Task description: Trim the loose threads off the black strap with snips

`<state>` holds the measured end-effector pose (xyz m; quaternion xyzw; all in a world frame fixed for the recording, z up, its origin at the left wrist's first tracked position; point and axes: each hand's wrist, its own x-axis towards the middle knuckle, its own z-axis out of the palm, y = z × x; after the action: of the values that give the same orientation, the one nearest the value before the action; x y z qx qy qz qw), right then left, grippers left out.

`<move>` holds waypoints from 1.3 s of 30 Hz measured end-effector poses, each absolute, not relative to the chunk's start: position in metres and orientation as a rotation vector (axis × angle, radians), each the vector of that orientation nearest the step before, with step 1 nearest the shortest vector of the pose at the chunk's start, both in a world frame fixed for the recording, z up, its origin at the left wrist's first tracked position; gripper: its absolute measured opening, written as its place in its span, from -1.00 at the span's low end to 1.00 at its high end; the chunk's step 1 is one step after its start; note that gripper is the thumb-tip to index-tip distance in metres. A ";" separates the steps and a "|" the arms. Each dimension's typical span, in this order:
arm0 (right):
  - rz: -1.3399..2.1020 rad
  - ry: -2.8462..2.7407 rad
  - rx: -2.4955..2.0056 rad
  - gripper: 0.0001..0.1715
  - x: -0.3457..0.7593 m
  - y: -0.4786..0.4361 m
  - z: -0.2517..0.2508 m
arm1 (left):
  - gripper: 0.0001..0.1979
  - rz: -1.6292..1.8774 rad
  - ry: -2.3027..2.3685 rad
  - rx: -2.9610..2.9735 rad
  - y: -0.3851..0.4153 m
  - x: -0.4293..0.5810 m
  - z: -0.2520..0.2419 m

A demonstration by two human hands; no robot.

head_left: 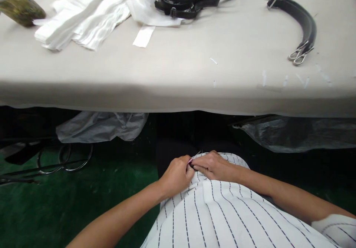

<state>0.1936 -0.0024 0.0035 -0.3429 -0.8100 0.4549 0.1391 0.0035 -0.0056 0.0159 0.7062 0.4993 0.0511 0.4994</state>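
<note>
In my lap, against the white shirt with dark dashed stripes [194,211], my left hand [176,173] and my right hand [213,165] meet with fingers closed. Between their fingertips shows a small dark piece [191,164] with a pinkish edge, and thin pale strands stick up beside it. My fingers cover most of it, so its kind is hidden. Both hands sit below the table's front edge, apart from everything on top.
On the covered table [178,66] lie white cloth strips [86,18], black straps with buckles [189,5], a black strap with metal hooks [302,18], a jar [22,9] and white scraps. Plastic sheeting [102,126] and metal rings [75,158] are underneath.
</note>
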 end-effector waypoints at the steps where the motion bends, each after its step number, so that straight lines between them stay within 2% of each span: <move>1: 1.337 -2.318 -1.001 -0.73 0.193 -0.003 0.004 | -0.86 0.124 1.201 1.693 -0.007 0.003 0.015; 8: 1.824 -1.818 -0.938 -0.56 0.196 -0.004 0.001 | -0.84 0.272 1.197 1.625 -0.023 0.004 0.003; 14: 2.039 -1.592 -0.878 -0.55 0.201 0.001 -0.009 | -0.84 0.336 1.191 1.599 -0.024 0.007 0.003; 21: 2.008 -1.761 -1.004 -0.62 0.194 0.005 0.003 | -0.82 0.242 1.120 1.456 -0.011 0.000 0.013; 24: 1.800 -2.099 -1.115 -0.62 0.190 0.005 0.015 | -0.85 0.185 1.092 1.400 -0.008 -0.004 0.007; 28: 1.414 -2.471 -1.290 -0.83 0.179 0.001 0.024 | -0.87 0.202 1.107 1.422 -0.005 -0.005 0.001; 30: 1.331 -2.537 -1.400 -0.82 0.173 -0.001 0.023 | -0.88 0.226 1.140 1.455 -0.005 -0.005 0.002; 33: 1.397 -2.440 -1.378 -0.85 0.170 -0.003 0.018 | -0.88 0.254 1.194 1.494 -0.008 -0.006 0.006; 36: 1.581 -2.183 -1.160 -0.70 0.174 -0.004 0.013 | -0.88 0.283 1.218 1.510 -0.015 -0.006 0.011; 39: 1.771 -1.944 -1.019 -0.63 0.179 -0.004 0.009 | -0.87 0.292 1.199 1.509 -0.019 -0.005 0.012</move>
<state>0.1787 -0.0040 0.0090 -0.3567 -0.6804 0.6199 0.1597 -0.0048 -0.0190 0.0124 0.6407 0.5089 0.1239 0.5614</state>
